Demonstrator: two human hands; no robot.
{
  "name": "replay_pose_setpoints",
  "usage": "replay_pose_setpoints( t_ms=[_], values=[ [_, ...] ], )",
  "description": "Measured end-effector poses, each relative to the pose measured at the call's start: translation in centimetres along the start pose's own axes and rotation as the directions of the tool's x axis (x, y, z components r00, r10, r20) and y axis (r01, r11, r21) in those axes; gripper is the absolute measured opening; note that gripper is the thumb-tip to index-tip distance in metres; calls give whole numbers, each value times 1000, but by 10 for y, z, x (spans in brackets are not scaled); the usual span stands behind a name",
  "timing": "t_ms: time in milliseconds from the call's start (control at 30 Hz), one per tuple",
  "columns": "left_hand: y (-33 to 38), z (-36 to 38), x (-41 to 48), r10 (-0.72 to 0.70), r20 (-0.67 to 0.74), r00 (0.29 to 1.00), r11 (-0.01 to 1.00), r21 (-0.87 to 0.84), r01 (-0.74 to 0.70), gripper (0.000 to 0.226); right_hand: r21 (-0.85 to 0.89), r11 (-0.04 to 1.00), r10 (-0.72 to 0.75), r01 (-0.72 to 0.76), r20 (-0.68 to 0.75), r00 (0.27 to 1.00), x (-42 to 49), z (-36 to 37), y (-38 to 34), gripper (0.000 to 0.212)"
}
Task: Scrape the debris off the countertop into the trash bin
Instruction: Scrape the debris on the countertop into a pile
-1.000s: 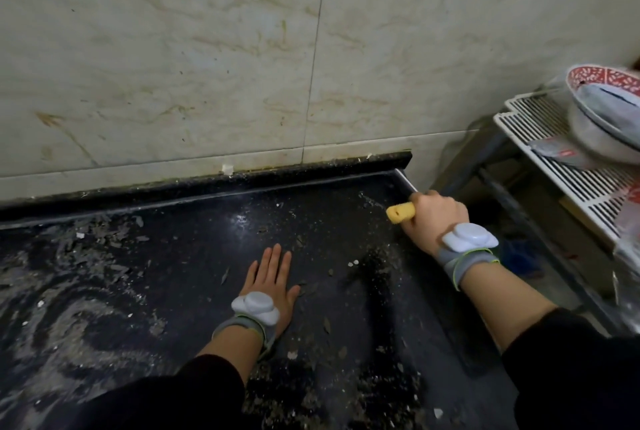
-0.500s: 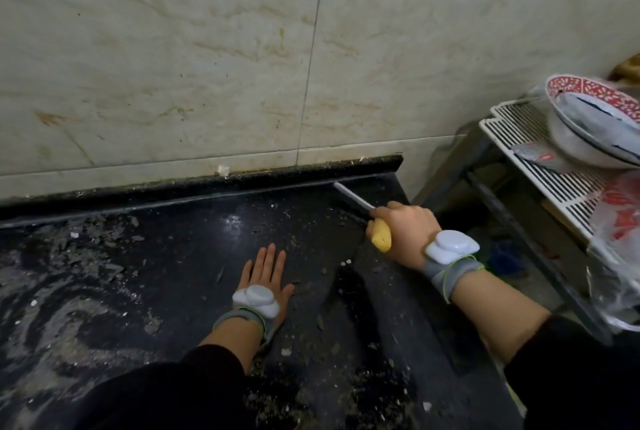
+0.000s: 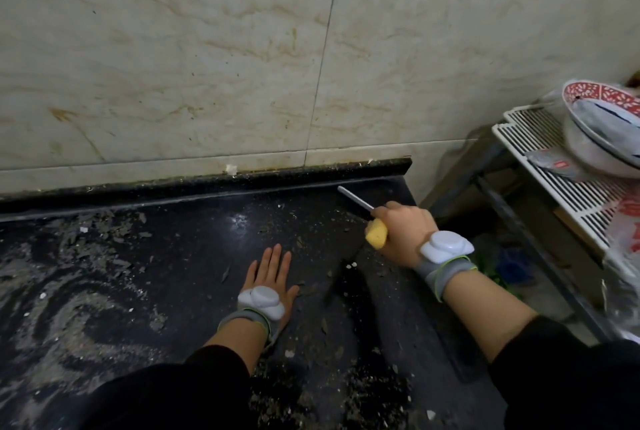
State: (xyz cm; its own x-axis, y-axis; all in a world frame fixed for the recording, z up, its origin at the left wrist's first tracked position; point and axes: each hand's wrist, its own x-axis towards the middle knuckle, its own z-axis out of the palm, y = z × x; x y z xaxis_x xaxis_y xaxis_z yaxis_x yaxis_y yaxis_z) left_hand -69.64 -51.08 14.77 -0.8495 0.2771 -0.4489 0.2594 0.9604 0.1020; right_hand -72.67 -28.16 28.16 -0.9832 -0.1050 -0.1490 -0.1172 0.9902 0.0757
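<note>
Debris strewn in grey flakes and swirls across a black countertop, thickest at left and along the near edge. Right hand curled tight round the yellow handle of a scraper, metal blade angled toward the back right corner, tip low near the raised back lip; contact with the surface impossible to tell. Left hand pressed palm down on the counter mid-frame, fingers straight and close together, holding nothing. White sensor bands strapped on both wrists. Beige tiled wall behind; at right, beside the counter's end, a white wire rack carrying a red-rimmed bowl.
</note>
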Motion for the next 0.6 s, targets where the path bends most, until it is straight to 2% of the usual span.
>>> replay_pose_setpoints(
  t_ms=[100,167,233,433,533,600],
  values=[
    [-1,2,1,0,3,1000,1000,-12,0,66,-47,988,145,-149,-76,987,2,-2,22,36],
    [-1,3,2,-2,1,1000,1000,-17,2,66,-38,967,250,-254,-78,965,8,-2,30,33],
    [-1,4,2,-5,-7,1000,1000,-9,5,66,3,963,268,-269,-42,962,12,1,25,32],
    [1,2,0,-16,-17,1000,1000,21,16,66,0,1000,-15,15,72,997,-4,9,-35,34],
    [3,0,-1,-15,-5,1000,1000,26,15,65,6,988,-153,153,83,985,-18,11,-47,34],
    [2,-1,-1,-15,1,1000,1000,22,15,65,16,981,-192,191,58,980,-21,5,-41,33]
  ],
)
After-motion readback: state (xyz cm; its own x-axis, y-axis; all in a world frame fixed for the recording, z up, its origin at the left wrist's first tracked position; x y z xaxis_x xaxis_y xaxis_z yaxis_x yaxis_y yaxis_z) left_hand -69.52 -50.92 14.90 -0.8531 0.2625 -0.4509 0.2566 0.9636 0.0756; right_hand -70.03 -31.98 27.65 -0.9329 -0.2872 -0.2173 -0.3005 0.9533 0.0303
